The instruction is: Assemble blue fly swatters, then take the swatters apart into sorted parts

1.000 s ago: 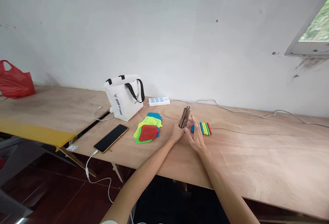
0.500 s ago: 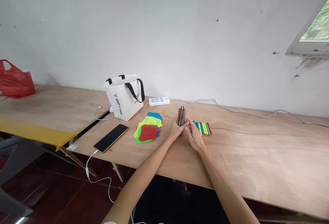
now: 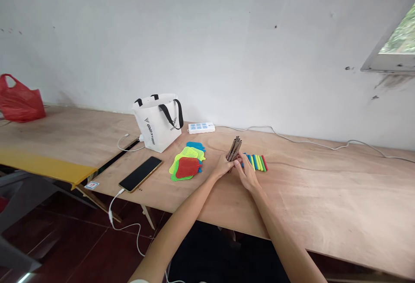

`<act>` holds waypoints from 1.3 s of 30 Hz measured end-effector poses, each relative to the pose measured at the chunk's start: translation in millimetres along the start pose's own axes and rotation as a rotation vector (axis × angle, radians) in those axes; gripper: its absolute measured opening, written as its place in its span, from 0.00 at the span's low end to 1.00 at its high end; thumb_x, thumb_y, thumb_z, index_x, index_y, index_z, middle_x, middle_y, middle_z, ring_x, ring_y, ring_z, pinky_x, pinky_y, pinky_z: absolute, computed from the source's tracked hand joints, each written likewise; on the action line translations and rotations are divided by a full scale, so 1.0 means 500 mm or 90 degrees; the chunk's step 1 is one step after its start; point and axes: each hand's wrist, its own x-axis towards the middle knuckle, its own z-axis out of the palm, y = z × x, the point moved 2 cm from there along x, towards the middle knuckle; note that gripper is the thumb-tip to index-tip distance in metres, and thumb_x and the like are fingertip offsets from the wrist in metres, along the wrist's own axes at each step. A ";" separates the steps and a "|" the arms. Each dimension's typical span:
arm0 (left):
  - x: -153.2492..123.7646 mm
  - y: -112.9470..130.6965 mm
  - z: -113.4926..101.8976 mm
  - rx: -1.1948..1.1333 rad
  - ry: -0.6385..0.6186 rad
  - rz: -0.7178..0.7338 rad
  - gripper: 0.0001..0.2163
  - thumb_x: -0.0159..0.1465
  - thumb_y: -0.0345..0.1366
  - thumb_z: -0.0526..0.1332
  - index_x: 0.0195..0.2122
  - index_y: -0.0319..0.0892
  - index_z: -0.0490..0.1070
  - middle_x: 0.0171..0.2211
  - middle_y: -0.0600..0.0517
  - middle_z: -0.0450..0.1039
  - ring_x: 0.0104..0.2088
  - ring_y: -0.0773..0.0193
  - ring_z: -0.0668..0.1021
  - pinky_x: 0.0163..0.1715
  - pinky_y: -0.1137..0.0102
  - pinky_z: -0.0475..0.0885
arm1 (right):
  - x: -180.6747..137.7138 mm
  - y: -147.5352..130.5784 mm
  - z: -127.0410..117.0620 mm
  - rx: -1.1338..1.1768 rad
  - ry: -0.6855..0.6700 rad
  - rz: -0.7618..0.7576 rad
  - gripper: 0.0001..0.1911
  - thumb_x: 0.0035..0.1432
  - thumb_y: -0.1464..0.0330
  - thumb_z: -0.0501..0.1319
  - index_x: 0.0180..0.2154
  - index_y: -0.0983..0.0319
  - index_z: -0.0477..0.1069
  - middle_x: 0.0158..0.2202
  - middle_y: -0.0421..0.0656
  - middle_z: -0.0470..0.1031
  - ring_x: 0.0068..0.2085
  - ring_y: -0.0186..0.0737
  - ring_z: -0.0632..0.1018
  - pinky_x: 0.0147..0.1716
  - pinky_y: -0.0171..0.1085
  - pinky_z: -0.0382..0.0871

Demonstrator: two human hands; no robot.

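A bundle of thin brown sticks [image 3: 234, 148] stands on end on the plywood table [image 3: 324, 188], leaning a little to the right. My left hand [image 3: 223, 165] is wrapped round its lower part. My right hand [image 3: 247, 172] presses against the bundle's right side with its fingers curled around it. Just right of my hands lies a row of coloured sticks [image 3: 257, 162] in blue, green, yellow and red.
A stack of green, red and blue mesh pieces [image 3: 187, 163] lies left of my hands. Farther left are a black phone [image 3: 140, 174] on a cable, a white tote bag [image 3: 158, 120], a power strip [image 3: 201, 127] and a red plastic bag [image 3: 20, 101].
The bundle stood upright half a second ago and now leans right again. Both hands have stayed around its base.
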 end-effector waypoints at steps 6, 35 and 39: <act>0.008 0.007 -0.017 0.011 0.057 0.017 0.21 0.50 0.48 0.75 0.35 0.36 0.77 0.32 0.49 0.77 0.33 0.61 0.76 0.34 0.71 0.71 | 0.003 -0.008 -0.003 0.000 -0.015 0.007 0.27 0.71 0.52 0.49 0.65 0.55 0.61 0.63 0.48 0.68 0.63 0.47 0.69 0.64 0.51 0.63; 0.002 0.009 -0.013 0.011 0.017 -0.012 0.20 0.49 0.50 0.75 0.29 0.37 0.75 0.27 0.51 0.74 0.30 0.63 0.74 0.31 0.71 0.69 | 0.002 0.003 0.001 0.009 -0.017 0.016 0.28 0.71 0.51 0.48 0.65 0.55 0.61 0.62 0.49 0.69 0.63 0.47 0.70 0.64 0.52 0.63; 0.000 0.019 -0.013 0.015 0.027 -0.011 0.20 0.48 0.50 0.75 0.29 0.37 0.75 0.27 0.52 0.73 0.29 0.64 0.73 0.30 0.72 0.68 | 0.003 0.003 0.000 0.010 -0.032 0.011 0.27 0.71 0.52 0.48 0.65 0.54 0.61 0.63 0.48 0.69 0.63 0.46 0.70 0.63 0.51 0.64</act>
